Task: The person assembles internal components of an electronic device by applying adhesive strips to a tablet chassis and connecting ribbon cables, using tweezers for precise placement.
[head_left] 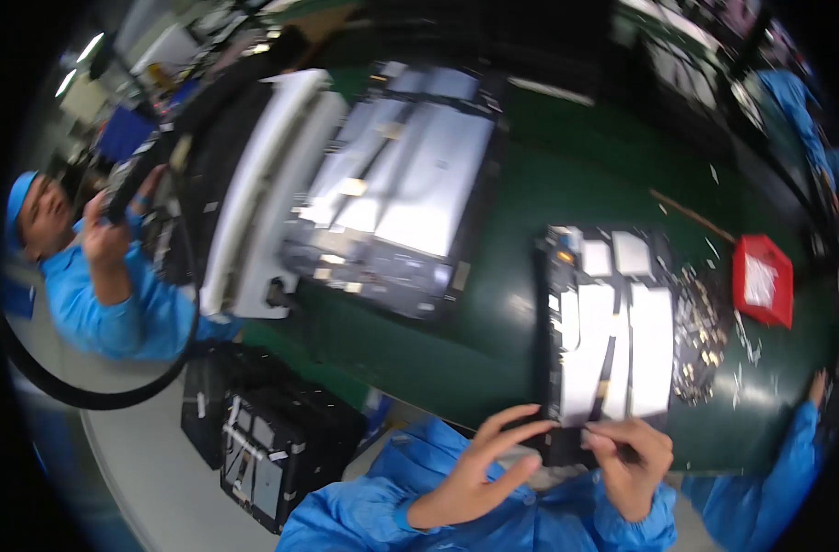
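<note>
In front of me on the green bench lies a dark flat tray of parts. It carries silver rectangular pieces and a dark strip with pale tabs between them. My left hand is at the tray's near left corner, its fingers stretched and apart, holding nothing that I can see. Over the near edge, my right hand has thumb and forefinger pinched together. Whatever sits between those fingertips is too small and blurred to name. A pile of small dark and gold-coloured parts lies right beside the tray.
A red bin with pale contents stands at the right. A larger stack of similar trays sits back left, beside a white frame-like part. Black stacked trays stand lower left. Another person is at the left; a blue sleeve shows at right.
</note>
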Tool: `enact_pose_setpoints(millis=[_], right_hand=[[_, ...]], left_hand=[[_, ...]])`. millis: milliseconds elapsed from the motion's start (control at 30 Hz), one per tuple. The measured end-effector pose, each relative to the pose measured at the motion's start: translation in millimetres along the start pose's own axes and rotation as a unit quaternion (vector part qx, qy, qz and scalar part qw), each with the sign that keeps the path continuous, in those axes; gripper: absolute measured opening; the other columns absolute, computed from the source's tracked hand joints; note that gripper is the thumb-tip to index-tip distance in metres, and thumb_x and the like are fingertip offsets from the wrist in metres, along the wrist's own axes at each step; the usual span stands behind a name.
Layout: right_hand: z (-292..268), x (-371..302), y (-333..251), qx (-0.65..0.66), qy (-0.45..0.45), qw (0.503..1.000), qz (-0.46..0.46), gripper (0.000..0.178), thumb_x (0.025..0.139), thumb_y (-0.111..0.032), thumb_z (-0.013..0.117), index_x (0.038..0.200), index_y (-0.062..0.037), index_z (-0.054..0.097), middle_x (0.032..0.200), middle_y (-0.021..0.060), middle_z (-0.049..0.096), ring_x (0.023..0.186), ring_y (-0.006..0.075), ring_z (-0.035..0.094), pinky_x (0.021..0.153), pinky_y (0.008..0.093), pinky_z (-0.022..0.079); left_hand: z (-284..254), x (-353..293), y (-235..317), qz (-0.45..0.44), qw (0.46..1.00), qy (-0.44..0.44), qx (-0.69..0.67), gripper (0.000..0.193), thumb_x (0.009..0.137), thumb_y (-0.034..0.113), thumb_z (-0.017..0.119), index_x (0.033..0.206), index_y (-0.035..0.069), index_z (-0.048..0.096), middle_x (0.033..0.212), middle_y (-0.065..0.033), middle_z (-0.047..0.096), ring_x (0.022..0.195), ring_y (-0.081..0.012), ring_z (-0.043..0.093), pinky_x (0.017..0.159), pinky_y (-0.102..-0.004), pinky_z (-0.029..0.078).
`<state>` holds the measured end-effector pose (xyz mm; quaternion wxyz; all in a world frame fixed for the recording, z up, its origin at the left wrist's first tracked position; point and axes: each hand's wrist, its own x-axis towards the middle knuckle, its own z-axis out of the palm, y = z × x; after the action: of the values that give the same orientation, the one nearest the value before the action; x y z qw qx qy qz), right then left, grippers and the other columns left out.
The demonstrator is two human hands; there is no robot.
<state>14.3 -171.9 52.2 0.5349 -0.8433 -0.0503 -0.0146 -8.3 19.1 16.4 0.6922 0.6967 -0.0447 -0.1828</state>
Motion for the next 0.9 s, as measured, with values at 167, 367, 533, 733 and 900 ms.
enact_pose_setpoints(millis=[167,367,533,733,900], right_hand=[[12,11,19,0.038,0.022,0.998,-0.039,0.016,0.070,0.009,0.068,0.085,0.0066,0.063,0.074,0.0146,0.064,0.058,0.0198,0.059,0.050,0.0261,0.045],[10,13,22,0.016,0.023,0.999,-0.021,0.014,0.069,0.006,0.070,0.081,0.0054,0.063,0.072,0.0131,0.063,0.056,0.0181,0.057,0.048,0.0257,0.044],[12,14,25,0.029,0.039,0.997,-0.057,0.015,0.068,0.004,0.072,0.078,0.0037,0.062,0.069,0.0105,0.061,0.051,0.0188,0.055,0.045,0.0274,0.043],[4,16,15,-0.053,-0.100,0.993,-0.024,0.016,0.073,-0.004,0.066,0.084,0.0011,0.056,0.079,0.0107,0.048,0.067,0.0285,0.054,0.056,0.0351,0.045],[5,20,7,-0.128,-0.104,0.986,0.006,0.018,0.073,-0.003,0.065,0.087,0.0014,0.054,0.085,0.0135,0.049,0.074,0.0314,0.056,0.061,0.0375,0.047]], left_hand=[[-2,-3,7,-0.032,0.996,-0.065,-0.046,0.049,0.091,0.016,0.054,0.133,-0.005,0.042,0.145,-0.0188,0.022,0.133,-0.0270,0.027,0.107,-0.0362,0.021],[3,0,14,-0.060,0.989,-0.091,-0.103,0.058,0.089,0.013,0.053,0.140,-0.003,0.030,0.147,-0.0179,0.015,0.137,-0.0289,0.017,0.109,-0.0385,0.018],[-5,0,1,-0.124,0.928,-0.057,-0.347,0.043,0.092,0.020,0.047,0.127,-0.005,0.049,0.147,-0.0163,0.016,0.137,-0.0277,0.017,0.109,-0.0381,0.017],[6,10,-13,-0.067,0.975,0.037,-0.206,0.018,0.089,0.014,0.050,0.095,-0.003,0.056,0.128,-0.0165,0.042,0.118,-0.0246,0.042,0.100,-0.0350,0.029],[18,24,-29,0.035,0.988,0.120,-0.096,0.038,0.080,0.001,0.060,0.113,0.001,0.041,0.106,-0.0136,0.047,0.097,-0.0189,0.050,0.088,-0.0302,0.038]])
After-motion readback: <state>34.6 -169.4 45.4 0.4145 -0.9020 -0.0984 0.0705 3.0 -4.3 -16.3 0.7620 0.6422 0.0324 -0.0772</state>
